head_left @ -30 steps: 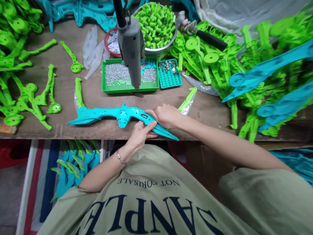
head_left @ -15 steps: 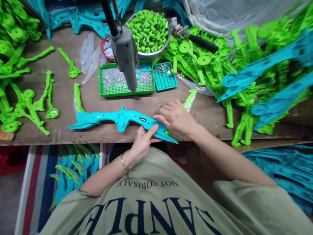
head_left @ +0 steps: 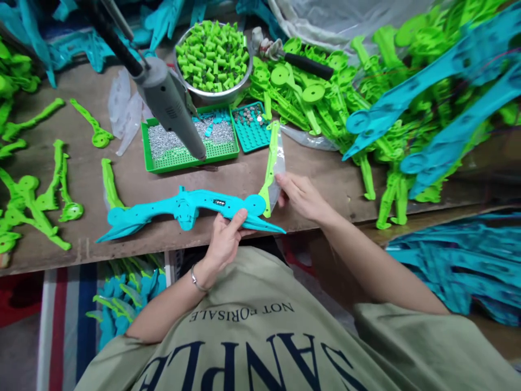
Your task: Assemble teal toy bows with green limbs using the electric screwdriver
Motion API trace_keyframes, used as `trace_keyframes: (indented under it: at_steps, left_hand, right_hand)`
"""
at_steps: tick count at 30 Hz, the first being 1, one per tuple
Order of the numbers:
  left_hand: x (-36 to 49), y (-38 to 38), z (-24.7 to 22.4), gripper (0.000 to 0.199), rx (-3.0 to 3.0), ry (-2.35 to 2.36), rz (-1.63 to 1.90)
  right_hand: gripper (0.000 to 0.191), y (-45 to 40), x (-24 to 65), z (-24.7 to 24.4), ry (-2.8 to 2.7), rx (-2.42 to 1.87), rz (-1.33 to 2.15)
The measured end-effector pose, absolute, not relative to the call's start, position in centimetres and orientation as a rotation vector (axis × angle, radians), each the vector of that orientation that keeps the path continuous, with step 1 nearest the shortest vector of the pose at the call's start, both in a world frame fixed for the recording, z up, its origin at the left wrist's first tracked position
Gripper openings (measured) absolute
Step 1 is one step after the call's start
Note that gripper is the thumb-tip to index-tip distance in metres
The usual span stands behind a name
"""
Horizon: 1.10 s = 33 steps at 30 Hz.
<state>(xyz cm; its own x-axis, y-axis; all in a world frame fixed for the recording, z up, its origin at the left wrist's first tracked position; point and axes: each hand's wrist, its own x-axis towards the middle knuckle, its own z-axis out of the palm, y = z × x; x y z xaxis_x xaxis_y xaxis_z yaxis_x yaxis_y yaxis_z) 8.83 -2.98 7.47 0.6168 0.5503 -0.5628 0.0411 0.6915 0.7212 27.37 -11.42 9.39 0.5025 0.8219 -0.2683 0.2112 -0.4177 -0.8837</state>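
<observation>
A long blue plastic bow-shaped part [head_left: 160, 207] lies across the front of the bench. My left hand [head_left: 226, 239] grips it near its right end, thumb on top, fingers underneath. At that end a green arm with a clear plastic blade [head_left: 273, 168] stands out from the round blue joint. My right hand [head_left: 300, 196] pinches the clear blade between thumb and fingers. Another green arm [head_left: 108, 182] sticks up from the left end of the blue part. Above the blue part hangs a grey electric screwdriver [head_left: 173, 106], touched by neither hand.
Behind lie a green tray of screws [head_left: 191, 163], a teal tray [head_left: 250, 127] with small metal pieces and a metal bowl [head_left: 220, 96] of green pieces. Green arms [head_left: 309, 95] are heaped right, with a black-handled tool [head_left: 309, 66] on them. Loose green arms [head_left: 51, 190] lie left.
My right hand has moved from above the blue part's right end to the clear blade, and the green arm there has swung upright. The view has shifted; my left hand keeps its grip.
</observation>
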Motion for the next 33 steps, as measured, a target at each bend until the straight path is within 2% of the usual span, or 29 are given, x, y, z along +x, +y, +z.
trace_keyframes:
  at_steps: [2, 6, 8, 14, 17, 19, 22, 25, 29, 31, 33]
  left_hand:
    - [8.9, -3.1, 7.5, 0.056, 0.765, 0.881, 0.347]
    - [9.1, -3.3, 7.3, 0.056, 0.750, 0.882, 0.357]
    - [9.3, -3.3, 7.3, 0.057, 0.746, 0.874, 0.345]
    - [9.7, -3.6, 7.1, 0.058, 0.710, 0.861, 0.331]
    - [9.9, -4.4, 6.6, 0.062, 0.661, 0.862, 0.333]
    - [10.0, -4.8, 6.3, 0.065, 0.626, 0.863, 0.321]
    - [10.1, -5.1, 6.1, 0.065, 0.608, 0.836, 0.326]
    - [10.2, -5.1, 6.2, 0.069, 0.595, 0.811, 0.329]
    - [10.4, -5.2, 6.0, 0.074, 0.529, 0.809, 0.350]
    - [10.5, -5.4, 5.8, 0.072, 0.499, 0.830, 0.378]
    - [10.6, -5.6, 5.6, 0.066, 0.496, 0.848, 0.382]
  right_hand:
    - [0.075, -11.8, 26.9, 9.2, -0.667, -1.796, 1.053]
    - [0.059, -13.7, 25.4, 9.6, -0.552, -1.630, 1.629]
    - [0.052, -14.4, 24.9, 9.8, -0.546, -1.597, 1.714]
    - [0.052, -15.1, 24.6, 9.3, -0.558, -1.624, 1.627]
    - [0.055, -15.5, 25.3, 9.8, -0.887, -1.833, 1.611]
    - [0.058, -15.3, 26.0, 11.1, -1.296, -2.137, 1.417]
    - [0.064, -13.2, 26.6, 13.9, -1.692, -2.446, 0.900]
    - [0.056, -8.4, 25.7, 16.2, -1.753, -2.250, 0.698]
    - [0.034, 0.3, 21.4, 15.5, -1.879, -1.957, 0.795]
    - [0.034, 4.3, 18.3, 14.0, -2.014, -1.952, 0.845]
    - [0.044, 7.3, 15.4, 12.4, -2.121, -2.051, 0.879]
